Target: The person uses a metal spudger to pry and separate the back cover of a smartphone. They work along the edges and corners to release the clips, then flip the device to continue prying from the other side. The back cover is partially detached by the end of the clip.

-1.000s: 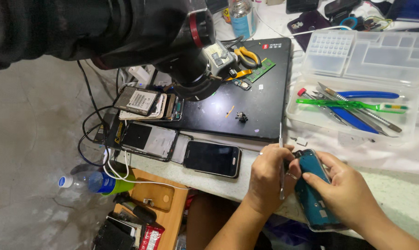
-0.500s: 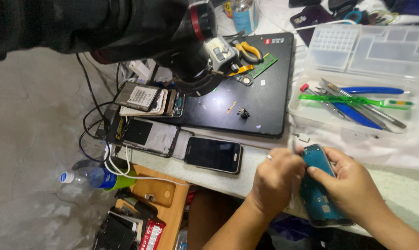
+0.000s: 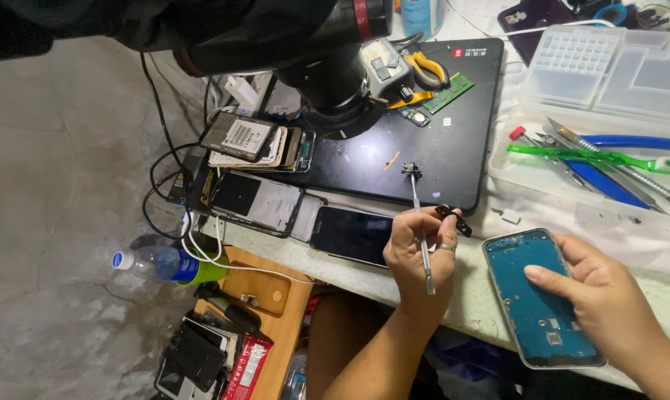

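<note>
My left hand [image 3: 418, 255] grips a thin metal tool [image 3: 419, 222] that points up toward a small dark part [image 3: 410, 170] on the black mat [image 3: 453, 159]. Its fingertips also pinch a small black piece [image 3: 453, 219]. My right hand [image 3: 609, 304] holds a blue phone frame [image 3: 541, 296] flat over the table edge, thumb resting on its inner face. The two hands are apart, and the frame lies to the right of the tool.
A microscope head [image 3: 342, 81] hangs over the mat's left end. A clear tray [image 3: 513, 174] with tweezers, blue-handled tools and a green toothbrush [image 3: 594, 155] sits at the right. Phones [image 3: 353, 235] and screens [image 3: 257, 200] lie left of my hands. A bottle [image 3: 157, 263] stands below.
My left hand has come off the phone frame and moved left, its tool now reaching the mat. The right hand keeps the frame, now turned with its inner face up.
</note>
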